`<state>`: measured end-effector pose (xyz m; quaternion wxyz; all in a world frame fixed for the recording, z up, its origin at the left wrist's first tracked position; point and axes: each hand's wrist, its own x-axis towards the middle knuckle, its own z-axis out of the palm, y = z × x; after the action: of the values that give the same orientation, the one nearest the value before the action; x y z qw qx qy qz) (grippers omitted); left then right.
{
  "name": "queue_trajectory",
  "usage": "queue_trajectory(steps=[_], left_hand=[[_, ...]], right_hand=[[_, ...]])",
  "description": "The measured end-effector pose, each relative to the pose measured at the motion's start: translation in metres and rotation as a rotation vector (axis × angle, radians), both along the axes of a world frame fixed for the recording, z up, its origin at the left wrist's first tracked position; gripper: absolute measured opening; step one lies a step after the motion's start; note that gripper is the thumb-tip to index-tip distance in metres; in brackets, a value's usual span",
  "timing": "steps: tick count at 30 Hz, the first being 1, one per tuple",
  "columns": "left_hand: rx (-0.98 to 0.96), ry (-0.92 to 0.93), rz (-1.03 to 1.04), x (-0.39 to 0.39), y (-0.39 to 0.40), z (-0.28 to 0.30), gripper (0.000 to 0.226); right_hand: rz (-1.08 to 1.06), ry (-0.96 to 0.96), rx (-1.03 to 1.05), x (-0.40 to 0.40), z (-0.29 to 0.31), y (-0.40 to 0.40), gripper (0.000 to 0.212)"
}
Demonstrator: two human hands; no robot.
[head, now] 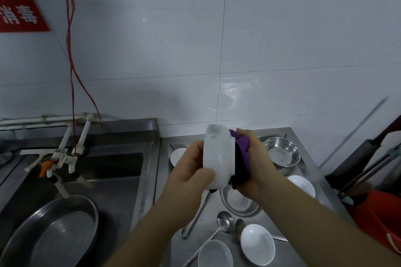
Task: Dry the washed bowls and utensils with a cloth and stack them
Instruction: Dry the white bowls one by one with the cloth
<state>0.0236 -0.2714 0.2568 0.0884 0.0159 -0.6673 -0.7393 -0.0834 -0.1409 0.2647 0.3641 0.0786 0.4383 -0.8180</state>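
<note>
My left hand (192,169) grips a white bowl (219,156) held on edge above the steel counter, its underside toward me. My right hand (258,165) presses a purple cloth (307,147) into the bowl's open side, fingers curled round the cloth. On the counter (165,180) lie white bowls at the far left (176,155), at the right (302,184) and two near the front (257,243) (214,254). Steel bowls sit at the back right (282,150) and under my right wrist (236,201). Two steel ladles (224,222) (196,217) lie between them.
A steel sink (108,171) lies to the left with taps (63,158) and a large round steel basin (58,234). A red string hangs down the tiled wall. A red bucket (382,221) and dark handles stand at the right edge.
</note>
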Motion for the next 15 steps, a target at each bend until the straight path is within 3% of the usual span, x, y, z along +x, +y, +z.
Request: queue_trajectory(steps=[4,6,8,12,15], left_hand=[[0.198,-0.158,0.034,-0.001,0.001,0.009,0.059],[0.252,-0.247,0.108,-0.001,0.0,0.012,0.067],[0.321,-0.275,0.116,0.0,-0.002,0.012,0.059],[0.353,-0.168,0.077,0.002,0.005,0.009,0.039],[0.194,-0.064,0.069,0.003,0.012,0.006,0.028]], right_hand=[[-0.006,0.123,0.124,0.0,0.002,-0.001,0.019],[-0.048,0.159,0.195,0.0,-0.001,-0.001,0.022],[-0.078,0.195,0.257,0.0,-0.002,-0.003,0.027],[-0.075,0.204,0.112,0.0,0.001,-0.002,0.025],[0.016,-0.005,0.022,0.003,-0.002,-0.002,0.022]])
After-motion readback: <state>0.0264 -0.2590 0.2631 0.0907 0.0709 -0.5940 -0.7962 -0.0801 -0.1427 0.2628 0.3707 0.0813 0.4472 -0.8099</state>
